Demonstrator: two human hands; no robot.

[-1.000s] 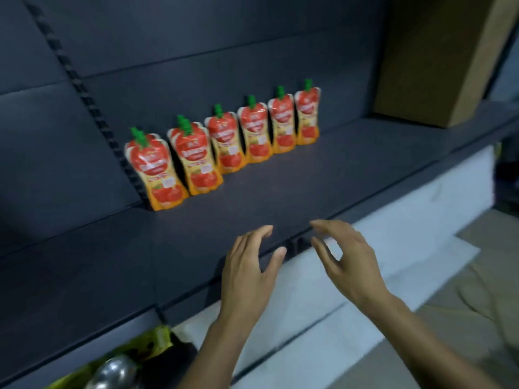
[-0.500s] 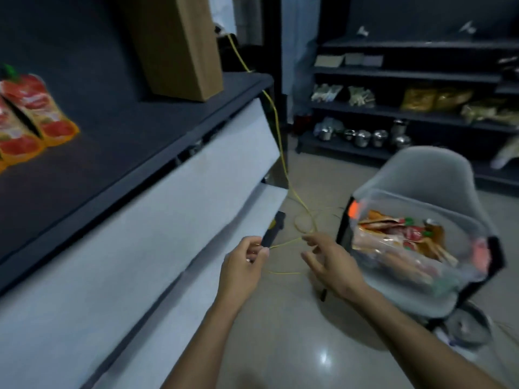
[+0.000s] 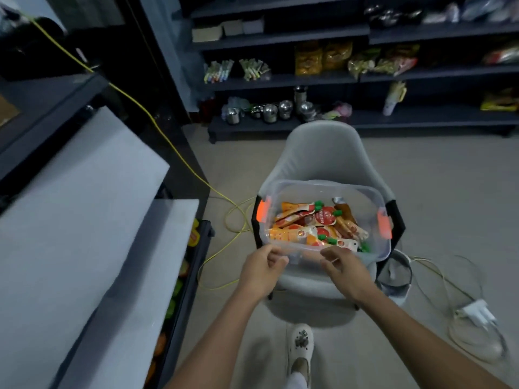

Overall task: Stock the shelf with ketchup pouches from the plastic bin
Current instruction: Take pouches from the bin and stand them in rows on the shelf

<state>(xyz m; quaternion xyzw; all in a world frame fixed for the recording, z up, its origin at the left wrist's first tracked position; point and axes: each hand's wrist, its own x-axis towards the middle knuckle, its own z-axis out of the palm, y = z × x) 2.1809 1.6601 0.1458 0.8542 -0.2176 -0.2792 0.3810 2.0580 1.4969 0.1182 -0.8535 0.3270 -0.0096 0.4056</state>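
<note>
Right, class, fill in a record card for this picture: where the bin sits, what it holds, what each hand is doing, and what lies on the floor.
container: clear plastic bin on the seat of the grey chair, no lid
contents: ketchup pouches lying in a loose pile
left hand: empty, fingers partly curled, by the near rim
right hand: empty, by the near rim
floor: yellow cable left of the chair

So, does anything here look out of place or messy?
The clear plastic bin sits on a grey chair, red-and-orange ketchup pouches jumbled inside; a yellow cable trails in loops across the floor beside it.
</note>
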